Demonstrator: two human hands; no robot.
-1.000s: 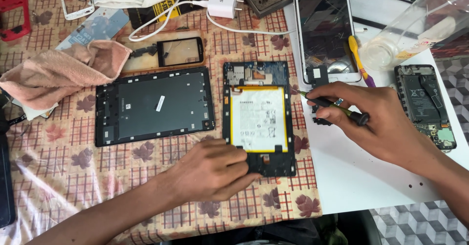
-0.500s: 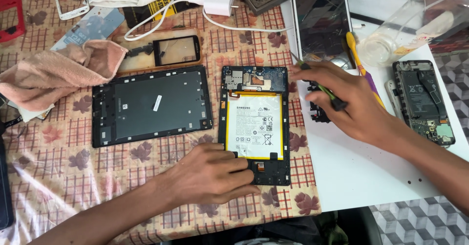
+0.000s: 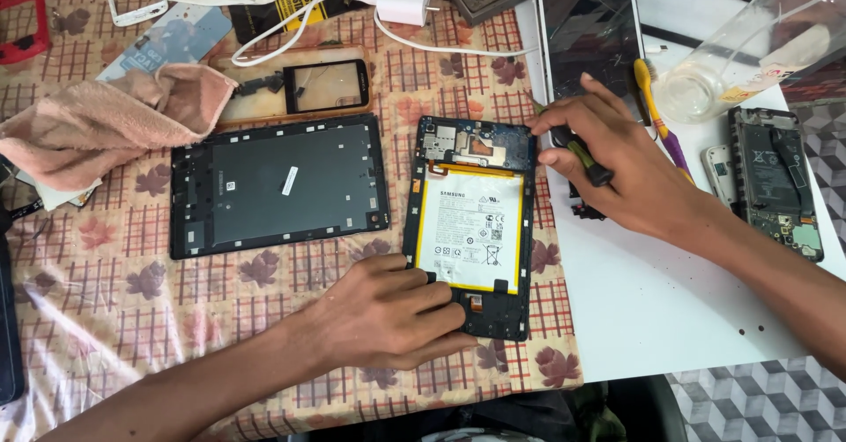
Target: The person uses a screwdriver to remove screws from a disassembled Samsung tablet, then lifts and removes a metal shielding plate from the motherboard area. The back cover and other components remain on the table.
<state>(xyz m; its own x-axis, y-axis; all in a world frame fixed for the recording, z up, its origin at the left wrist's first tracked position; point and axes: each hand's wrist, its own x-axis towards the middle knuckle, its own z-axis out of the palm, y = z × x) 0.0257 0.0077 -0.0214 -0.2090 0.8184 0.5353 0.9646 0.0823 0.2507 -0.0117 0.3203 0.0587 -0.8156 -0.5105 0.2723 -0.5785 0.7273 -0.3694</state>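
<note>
Near right: we are seeing bare white tabletop [image 3: 670, 319] lying open.
Centre: the opened tablet [image 3: 471, 230] is filling the middle, our left hand [image 3: 388, 314] pressing its near end.
Left of it: the black back cover [image 3: 278, 186] is lying just beside it, a narrow strip of cloth between.
Far left: the pink towel [image 3: 97, 120] is bulking up.
Far right: our right hand [image 3: 617, 164] with the screwdriver [image 3: 582, 156], the white tablet [image 3: 586, 32] and the clear container [image 3: 740, 54] are crowding that side.

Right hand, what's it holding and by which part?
The right hand grips a screwdriver by its dark handle; the left hand only presses on the opened tablet.
</note>
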